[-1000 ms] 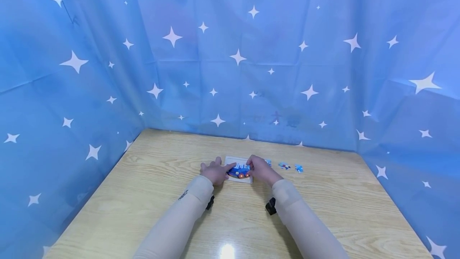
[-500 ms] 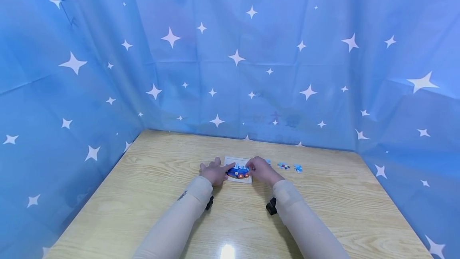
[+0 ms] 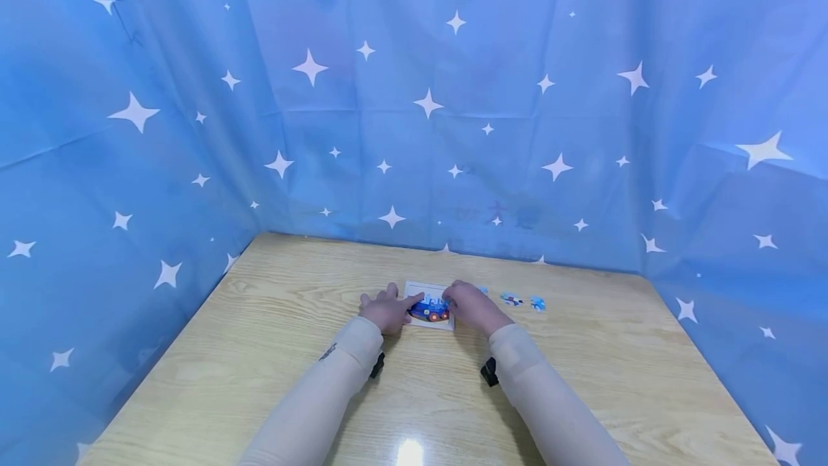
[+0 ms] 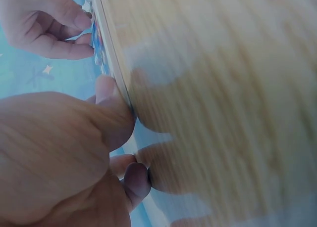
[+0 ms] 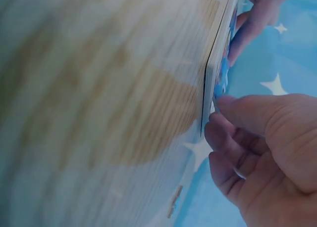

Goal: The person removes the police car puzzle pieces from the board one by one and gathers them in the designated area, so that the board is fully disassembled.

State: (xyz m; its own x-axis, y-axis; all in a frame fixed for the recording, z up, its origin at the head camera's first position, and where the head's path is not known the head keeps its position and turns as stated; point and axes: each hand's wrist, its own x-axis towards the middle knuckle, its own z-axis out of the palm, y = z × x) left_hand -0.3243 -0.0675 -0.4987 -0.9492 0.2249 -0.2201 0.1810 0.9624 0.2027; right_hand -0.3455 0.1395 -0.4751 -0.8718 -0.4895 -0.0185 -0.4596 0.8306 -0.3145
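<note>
A white-framed puzzle board (image 3: 427, 285) lies on the table, with blue puzzle pieces (image 3: 427, 310) forming a vehicle with orange wheels inside it. My left hand (image 3: 386, 311) is at the board's left side, its index finger stretched onto the pieces. In the left wrist view, the left thumb (image 4: 119, 115) rests at the board's edge, and other fingers touch the table. At the board's right side, my right hand (image 3: 475, 305) pinches a blue puzzle piece (image 5: 221, 88) between thumb and curled fingers. That hand hides much of the piece and the board's upper right corner.
Loose puzzle pieces (image 3: 511, 299) lie to the right of the board, one partly behind the right hand. The light wood table (image 3: 310, 265) meets a blue star-printed curtain (image 3: 414, 164) at the back and sides. A black wrist camera (image 3: 489, 371) hangs under the right wrist.
Both hands keep nearly the same places at the board. The right hand's fingers shift slightly at its right side. The loose pieces have not moved.
</note>
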